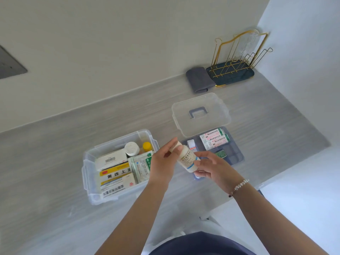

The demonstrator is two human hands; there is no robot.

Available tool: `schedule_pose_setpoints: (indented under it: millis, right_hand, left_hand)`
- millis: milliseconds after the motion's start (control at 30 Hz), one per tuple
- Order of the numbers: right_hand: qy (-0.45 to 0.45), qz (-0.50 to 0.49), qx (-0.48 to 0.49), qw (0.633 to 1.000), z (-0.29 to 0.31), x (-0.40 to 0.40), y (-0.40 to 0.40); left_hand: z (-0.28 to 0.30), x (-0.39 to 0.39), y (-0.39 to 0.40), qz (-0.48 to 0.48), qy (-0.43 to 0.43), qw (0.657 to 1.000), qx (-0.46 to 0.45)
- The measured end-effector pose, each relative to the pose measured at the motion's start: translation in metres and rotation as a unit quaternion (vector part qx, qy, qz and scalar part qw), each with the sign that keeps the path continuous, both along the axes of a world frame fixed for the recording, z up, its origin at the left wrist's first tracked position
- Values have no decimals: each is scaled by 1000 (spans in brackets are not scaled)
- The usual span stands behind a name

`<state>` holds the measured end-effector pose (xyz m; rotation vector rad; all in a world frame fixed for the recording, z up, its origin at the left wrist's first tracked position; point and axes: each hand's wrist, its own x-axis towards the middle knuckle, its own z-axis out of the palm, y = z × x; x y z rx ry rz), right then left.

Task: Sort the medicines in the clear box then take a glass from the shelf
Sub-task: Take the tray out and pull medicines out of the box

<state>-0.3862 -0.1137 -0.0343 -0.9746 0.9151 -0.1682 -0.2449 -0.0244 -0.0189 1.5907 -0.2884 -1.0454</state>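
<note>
The clear box (88,162) stands on the grey counter, holding several medicine cartons, sachets, a white-capped bottle (131,148) and a yellow-capped bottle (146,146). To its right I hold a white medicine bottle (186,159) tilted above the counter, my left hand (163,162) gripping its upper end and my right hand (211,167) gripping its lower end. A small blue-and-white item shows under my right hand. A clear glass (248,44) stands upside down in the gold wire rack (237,56) at the back right.
The box's clear lid (184,124) with a grey handle lies behind my hands. A blue-grey insert tray (233,155) with packets sits to the right. A folded grey cloth (199,79) lies beside the rack. The counter's edge runs along the right.
</note>
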Motion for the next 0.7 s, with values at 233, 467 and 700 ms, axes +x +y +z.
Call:
schedule_pose_setpoints:
  millis: [233,467,700]
  right_hand:
    - [75,136,8,988,-18,6,-28]
    - [88,161,92,979,-32,18,-29]
    - [82,184,-4,980,-45,20,-18]
  left_hand:
    - [-11,-17,-7,-61,-166,978,114]
    - [-35,-45,7,12,-141,977,158]
    - [-48,-60,19,86,-160,964,194]
